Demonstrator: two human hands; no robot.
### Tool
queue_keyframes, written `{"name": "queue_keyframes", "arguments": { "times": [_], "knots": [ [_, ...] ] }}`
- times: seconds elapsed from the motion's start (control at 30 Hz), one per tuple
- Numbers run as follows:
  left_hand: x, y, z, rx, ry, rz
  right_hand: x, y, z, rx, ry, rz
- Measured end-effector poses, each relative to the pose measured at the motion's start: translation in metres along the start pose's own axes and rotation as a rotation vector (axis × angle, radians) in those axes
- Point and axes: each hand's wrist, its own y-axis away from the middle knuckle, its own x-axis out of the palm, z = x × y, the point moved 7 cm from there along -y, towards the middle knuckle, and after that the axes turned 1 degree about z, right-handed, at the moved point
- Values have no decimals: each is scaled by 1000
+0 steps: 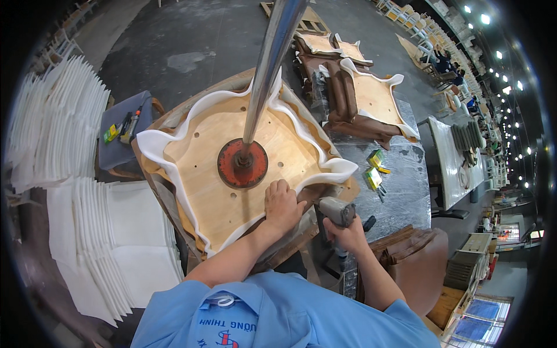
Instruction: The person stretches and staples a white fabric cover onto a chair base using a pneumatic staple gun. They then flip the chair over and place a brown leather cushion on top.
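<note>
A plywood seat panel [191, 153] lies underside up in front of me, bordered by a wavy white foam edge [200, 107]. A red round press foot [242, 163] on a steel rod [268, 69] bears down on its middle. At the near right edge my left hand [282, 206] is closed, fingers together over the wood, at the brown cover [313, 193]; its fingertips partly hide what they grip. My right hand [349, 233] is wrapped around the handle of a grey staple gun [337, 211], its nose pointing at the panel's near right edge beside my left hand.
White foam sheets [139, 232] are stacked on the left, near a blue padded seat [125, 124] carrying small tools. To the right, a plastic-covered table [400, 191] holds yellow-green boxes [374, 177] and brown-covered panels [374, 95]. Brown cover pieces [415, 261] lie by my right arm.
</note>
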Motion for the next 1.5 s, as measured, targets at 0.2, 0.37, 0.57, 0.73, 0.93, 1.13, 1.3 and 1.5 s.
{"name": "queue_keyframes", "arguments": {
  "times": [0.2, 0.37, 0.57, 0.73, 0.93, 1.13, 1.3, 1.5],
  "knots": [
    [7, -3, 3, 54, 94, -168, -1, -35, 15, 26, 78, 136],
    [14, -9, 6, -1, 108, -139, 0, -51, 30, 87, 233, 208],
    [13, -12, 7, 16, 142, -162, 7, -64, 38, 133, 283, 240],
    [13, -16, 9, -7, 169, -157, 12, -71, 47, 107, 384, 247],
    [14, -15, 9, 7, 180, -193, 19, -72, 54, 64, 435, 256],
    [13, -14, 10, -1, 119, -183, 27, -71, 68, 14, 510, 244],
    [2, -3, 5, -67, 73, -42, 20, -72, 58, 10, 461, 226],
    [2, 0, 14, -50, 94, -70, 12, -62, 50, 12, 339, 207]
  ]
}}
